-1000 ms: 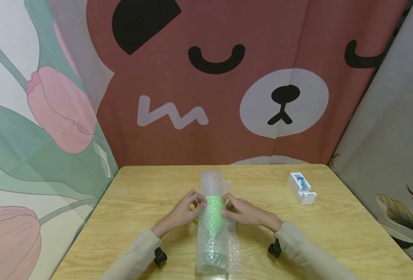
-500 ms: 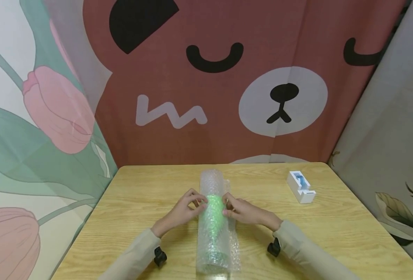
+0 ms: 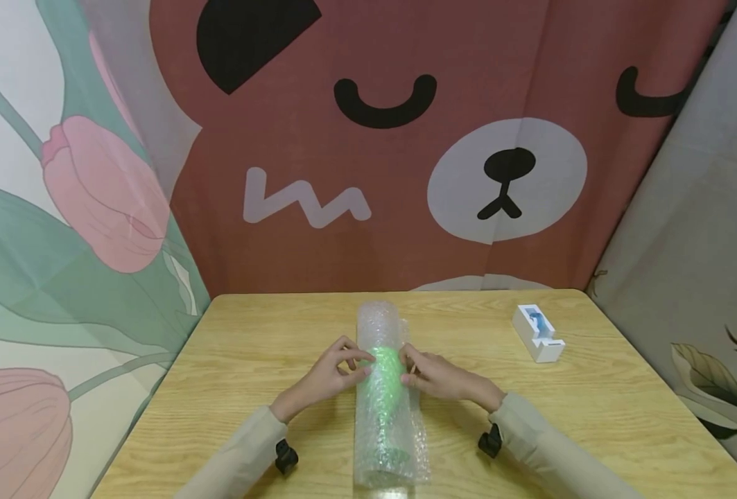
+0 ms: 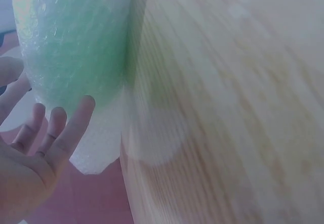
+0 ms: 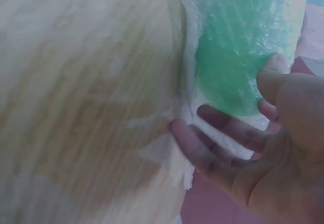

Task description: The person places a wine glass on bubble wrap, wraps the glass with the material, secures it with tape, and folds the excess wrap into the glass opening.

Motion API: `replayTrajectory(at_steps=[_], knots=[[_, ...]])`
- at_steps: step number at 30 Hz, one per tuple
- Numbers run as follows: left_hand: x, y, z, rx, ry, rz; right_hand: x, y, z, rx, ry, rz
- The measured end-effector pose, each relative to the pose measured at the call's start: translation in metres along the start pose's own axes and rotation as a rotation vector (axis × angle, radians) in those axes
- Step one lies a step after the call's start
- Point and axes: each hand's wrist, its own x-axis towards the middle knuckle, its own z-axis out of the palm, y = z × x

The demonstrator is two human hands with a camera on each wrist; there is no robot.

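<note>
Lengthwise on the table lies a bubble wrap roll [image 3: 374, 436], with a bright green thing [image 3: 385, 378] showing through its layers; its exact kind is hidden. A loose flap of bubble wrap [image 3: 421, 450] lies along the roll's right side. My left hand [image 3: 327, 374] touches the roll from the left with thumb and forefinger, while its other fingers [image 4: 73, 128] extend loosely. From the right, my right hand [image 3: 438, 376] rests its thumb and fingertips against the wrap. In the right wrist view, its lower fingers [image 5: 228, 125] are stretched out near the wrap's edge.
A white tape dispenser [image 3: 538, 334] with blue tape stands at the back right of the wooden table [image 3: 243, 346]. Behind the table hangs a curtain [image 3: 318, 256] with a bear print; patterned cloths flank both sides.
The roll has shifted slightly to the right over its loose flap, whose visible strip is narrower. The left fingertips have moved a little right with it; the right hand has barely moved.
</note>
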Motion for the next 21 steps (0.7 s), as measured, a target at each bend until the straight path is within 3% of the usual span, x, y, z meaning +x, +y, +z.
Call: replayTrajectory(at_steps=[7,14,21], knots=[[0.001,-0.001,0.002,0.040,-0.027,-0.021,-0.004,0.001,-0.004,-0.001,-0.018,0.035],[0.002,-0.002,0.005,0.085,-0.035,-0.023,-0.009,0.002,-0.004,0.034,0.024,0.031],[0.002,0.001,0.005,0.081,-0.039,-0.051,-0.014,0.003,-0.002,0.033,0.013,0.106]])
